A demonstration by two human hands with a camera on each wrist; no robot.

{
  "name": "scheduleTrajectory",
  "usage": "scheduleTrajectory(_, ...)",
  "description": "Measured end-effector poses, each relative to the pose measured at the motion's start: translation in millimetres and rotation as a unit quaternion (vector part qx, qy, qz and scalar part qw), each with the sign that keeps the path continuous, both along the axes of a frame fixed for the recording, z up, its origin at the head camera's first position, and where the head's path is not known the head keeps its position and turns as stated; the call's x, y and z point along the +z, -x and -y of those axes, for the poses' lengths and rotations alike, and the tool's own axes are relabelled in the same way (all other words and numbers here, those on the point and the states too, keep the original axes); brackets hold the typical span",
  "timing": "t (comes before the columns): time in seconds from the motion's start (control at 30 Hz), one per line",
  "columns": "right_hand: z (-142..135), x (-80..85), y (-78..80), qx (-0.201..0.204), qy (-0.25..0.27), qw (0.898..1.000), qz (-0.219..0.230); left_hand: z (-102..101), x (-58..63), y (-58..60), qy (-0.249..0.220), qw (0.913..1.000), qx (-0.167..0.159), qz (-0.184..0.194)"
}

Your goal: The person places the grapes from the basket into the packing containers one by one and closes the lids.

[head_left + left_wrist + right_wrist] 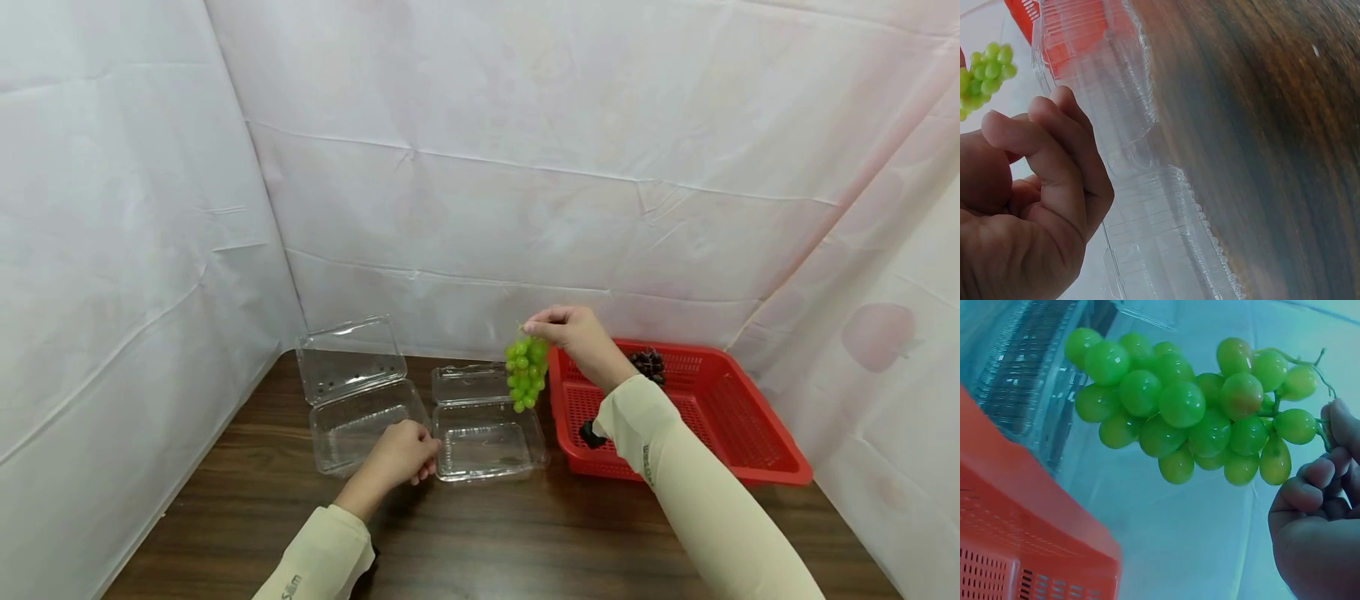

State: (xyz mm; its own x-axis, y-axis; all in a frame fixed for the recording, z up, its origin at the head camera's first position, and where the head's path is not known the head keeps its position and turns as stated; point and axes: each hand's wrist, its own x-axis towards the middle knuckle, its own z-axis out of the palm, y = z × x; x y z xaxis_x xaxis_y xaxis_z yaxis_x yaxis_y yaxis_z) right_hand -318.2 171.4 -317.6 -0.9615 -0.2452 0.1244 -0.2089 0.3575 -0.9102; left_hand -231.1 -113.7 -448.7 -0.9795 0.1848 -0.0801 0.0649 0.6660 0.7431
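My right hand point(576, 335) pinches the stem of a bunch of green grapes point(527, 371), which hangs by the left rim of the red basket point(757, 408). In the right wrist view, thumb and fingertips meet at the stem, and the grapes point(1179, 403) stretch away from them. My left hand point(402, 454), fingers loosely curled with nothing visible in them, is at the near left corner of a clear plastic clamshell box point(487, 477). To its left lies a second clear clamshell box point(330, 454). Both boxes have their lids raised at the back.
Inside the basket, toward its back, is a bunch of dark grapes point(648, 365), partly hidden by my right arm. Everything stands on a dark wooden table point(480, 542). Pale cloth walls point(525, 225) enclose it at the back and both sides.
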Motion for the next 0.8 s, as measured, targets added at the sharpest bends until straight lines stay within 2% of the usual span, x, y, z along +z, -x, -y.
scheduleTrajectory(0.23,14.4,-8.1,-10.3,0.039,-0.111,0.993,-0.022,1.7,-0.8,1.1,-0.010,0.9999,0.002,0.006)
scheduleTrajectory(0.5,33.7,-27.7,-9.1,0.064,-0.242,0.967,-0.057,4.5,1.2,1.9,-0.021,0.9996,0.012,0.018)
scheduleTrajectory(0.67,47.1,-38.1,-13.2,0.086,-0.285,0.952,-0.068,4.5,-0.3,0.1,-0.026,0.9992,0.018,0.025)
scheduleTrajectory(0.8,59.2,-44.6,-16.6,0.103,-0.311,0.940,-0.094,3.3,-0.8,-1.0,-0.028,0.9992,0.018,0.023)
